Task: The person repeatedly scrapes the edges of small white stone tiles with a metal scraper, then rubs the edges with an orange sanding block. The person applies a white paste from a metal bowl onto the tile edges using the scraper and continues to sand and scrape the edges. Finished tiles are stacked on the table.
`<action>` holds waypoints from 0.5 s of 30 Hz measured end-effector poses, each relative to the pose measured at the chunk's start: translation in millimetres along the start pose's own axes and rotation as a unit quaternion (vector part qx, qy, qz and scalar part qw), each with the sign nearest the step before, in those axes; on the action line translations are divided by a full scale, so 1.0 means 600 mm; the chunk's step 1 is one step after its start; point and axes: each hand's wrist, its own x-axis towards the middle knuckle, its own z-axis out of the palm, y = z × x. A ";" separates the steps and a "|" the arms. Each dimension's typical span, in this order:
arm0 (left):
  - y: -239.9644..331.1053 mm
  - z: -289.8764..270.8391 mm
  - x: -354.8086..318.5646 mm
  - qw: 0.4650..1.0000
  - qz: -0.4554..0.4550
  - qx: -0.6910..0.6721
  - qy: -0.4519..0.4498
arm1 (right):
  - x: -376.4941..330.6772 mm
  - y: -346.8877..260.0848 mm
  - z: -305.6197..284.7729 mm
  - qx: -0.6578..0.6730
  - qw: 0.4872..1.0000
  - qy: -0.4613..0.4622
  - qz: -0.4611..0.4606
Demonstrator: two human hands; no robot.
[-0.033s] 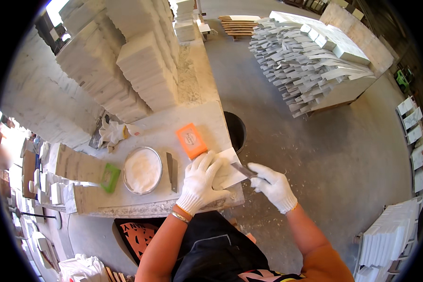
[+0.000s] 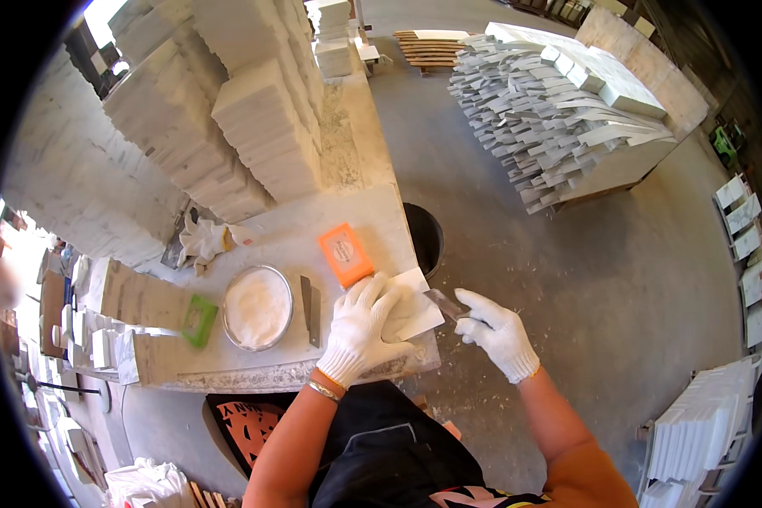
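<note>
Partly hidden, the flat white tile (image 2: pixel 416 309) shows straight edges.

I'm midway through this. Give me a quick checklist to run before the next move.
1. Left hand on the white flat piece: ok, lying on it with fingers spread.
2. Metal blade gripped: ok, held in the right hand.
3. Blade apart from the left fingers: ok, it is at the piece's right side.
4. Both hands gloved: ok.
5. Blade touching the piece: cannot tell, its tip is very close to the edge.
6. Orange box apart from the left hand: cannot tell, it lies right by the fingertips.
</note>
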 end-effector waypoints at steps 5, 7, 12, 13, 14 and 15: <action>-0.014 -0.053 -0.002 0.993 0.040 -0.100 -0.049 | 0.002 0.004 -0.017 0.018 0.999 -0.026 0.035; -0.026 -0.077 -0.010 0.986 0.038 -0.154 -0.049 | 0.004 -0.005 -0.002 0.067 0.997 -0.033 0.037; -0.016 -0.145 -0.005 0.943 -0.121 -0.298 -0.091 | 0.034 -0.033 0.026 0.091 0.994 -0.060 -0.003; -0.021 -0.141 -0.008 0.945 -0.102 -0.305 -0.058 | 0.043 -0.042 0.029 0.092 0.994 -0.065 -0.013; -0.023 -0.134 -0.012 0.926 -0.140 -0.347 -0.045 | 0.053 -0.047 0.031 0.078 0.994 -0.063 -0.033; -0.024 -0.125 -0.014 0.904 -0.177 -0.388 -0.033 | 0.063 -0.052 0.030 0.065 0.995 -0.061 -0.052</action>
